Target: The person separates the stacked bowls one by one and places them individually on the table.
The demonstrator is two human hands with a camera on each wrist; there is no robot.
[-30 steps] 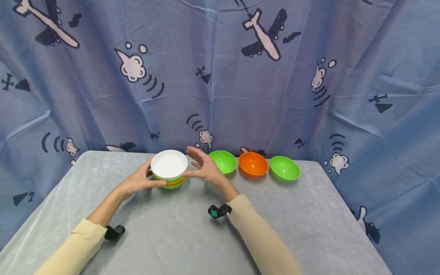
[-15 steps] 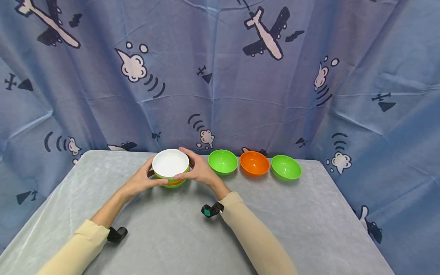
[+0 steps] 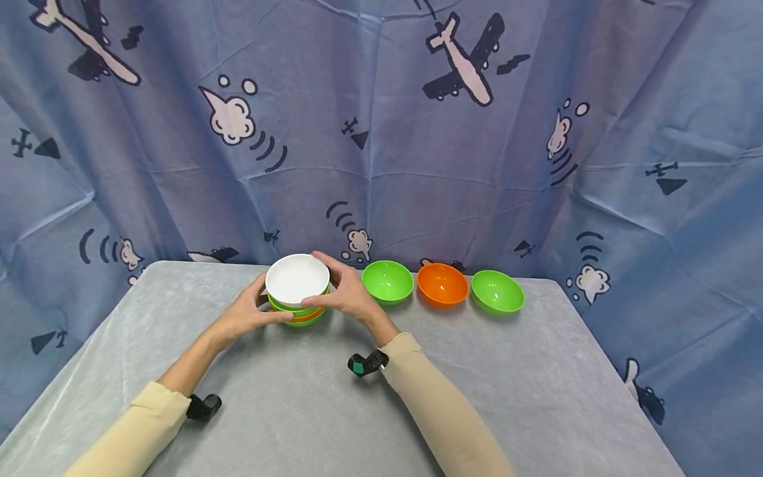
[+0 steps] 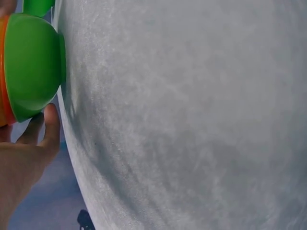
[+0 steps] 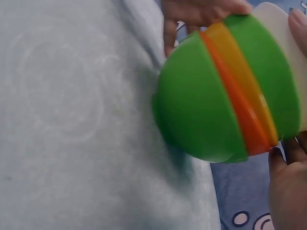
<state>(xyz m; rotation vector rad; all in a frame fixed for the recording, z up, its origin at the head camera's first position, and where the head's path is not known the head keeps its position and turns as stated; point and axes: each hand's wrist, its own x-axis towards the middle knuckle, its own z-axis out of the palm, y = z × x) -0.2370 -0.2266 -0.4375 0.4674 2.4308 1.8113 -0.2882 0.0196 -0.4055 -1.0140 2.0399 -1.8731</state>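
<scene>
1. Separating the top round white plastic bowl (image 3: 297,279) from the nested green-and-orange plastic bowl stack (image 3: 301,313) on the grey surface (image 3: 310,397).
2. Left hand (image 3: 247,313) steadying stack; right hand (image 3: 342,296) apparently curled round white rim.
3. Next: lifting straight up.

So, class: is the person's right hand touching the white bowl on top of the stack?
Touching. The head view shows the right hand with its fingers curled round the rim of the white bowl, no gap between them.
</scene>
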